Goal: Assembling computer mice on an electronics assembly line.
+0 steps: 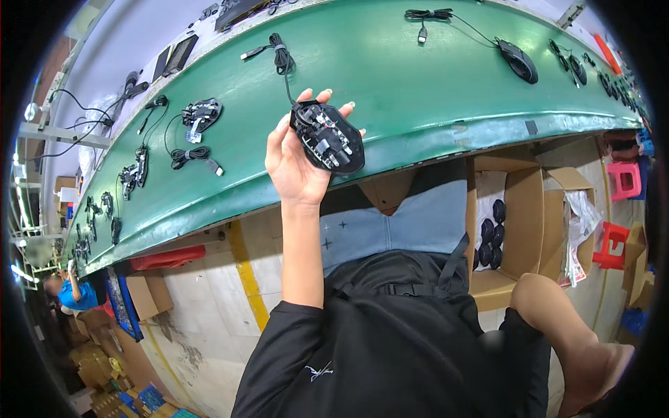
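Observation:
My left hand (301,161) is raised over the near edge of the green bench, palm up, with its fingers wrapped round a computer mouse (327,139). The mouse has no top cover, so its circuit board and inner parts face up. From its front end a black cable leads to a tied bundle (281,57) on the bench, with a USB plug beside it. On the right, only my bare right arm (557,320) shows, bent near the lower edge. The right hand itself is not visible.
More opened mice (201,115) with bundled cables lie along the left of the green bench (411,97). A covered black mouse (517,61) sits at the right. Below the bench stands a cardboard box (524,223) holding round black parts. Red stools (610,245) and another person (77,294) are farther off.

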Tool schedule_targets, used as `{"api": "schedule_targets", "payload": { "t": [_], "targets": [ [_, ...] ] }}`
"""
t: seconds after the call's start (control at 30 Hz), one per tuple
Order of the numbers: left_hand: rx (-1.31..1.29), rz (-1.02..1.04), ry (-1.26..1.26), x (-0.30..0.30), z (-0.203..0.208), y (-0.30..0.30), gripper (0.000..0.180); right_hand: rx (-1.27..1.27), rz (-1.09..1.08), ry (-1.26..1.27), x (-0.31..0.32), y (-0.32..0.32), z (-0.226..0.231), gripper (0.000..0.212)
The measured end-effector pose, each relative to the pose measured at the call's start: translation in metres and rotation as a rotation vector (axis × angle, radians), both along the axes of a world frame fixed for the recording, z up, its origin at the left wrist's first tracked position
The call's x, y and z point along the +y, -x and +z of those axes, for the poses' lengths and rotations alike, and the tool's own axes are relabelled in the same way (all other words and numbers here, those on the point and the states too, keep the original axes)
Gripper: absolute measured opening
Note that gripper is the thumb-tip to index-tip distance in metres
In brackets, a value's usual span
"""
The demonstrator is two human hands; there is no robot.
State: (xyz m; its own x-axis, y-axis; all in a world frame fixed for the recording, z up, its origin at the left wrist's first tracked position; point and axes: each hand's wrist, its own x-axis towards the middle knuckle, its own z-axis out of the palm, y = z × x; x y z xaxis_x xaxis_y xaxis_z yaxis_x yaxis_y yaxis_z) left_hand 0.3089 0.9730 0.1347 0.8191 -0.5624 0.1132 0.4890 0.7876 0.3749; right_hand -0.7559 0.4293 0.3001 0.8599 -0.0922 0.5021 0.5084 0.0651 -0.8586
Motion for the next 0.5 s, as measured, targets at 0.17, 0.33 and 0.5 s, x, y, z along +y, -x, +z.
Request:
{"api": "schedule_targets", "payload": {
  "t": [0.17,0.33,0.5],
  "targets": [
    [-0.131,-0.028,-0.061,-0.002,0.018,0.008,0.05,-0.209,-0.034,-0.018,0.007,0.03,-0.094,0.028],
    [-0.111,0.024,-0.105,0.001,0.021,0.011,0.05,-0.349,-0.053,-0.002,0.013,0.039,-0.124,0.028],
    [-0.065,0.018,-0.005,0.02,-0.007,-0.004,0.049,-0.417,-0.062,0.048,0.031,0.031,-0.081,0.029]
  ]
}}
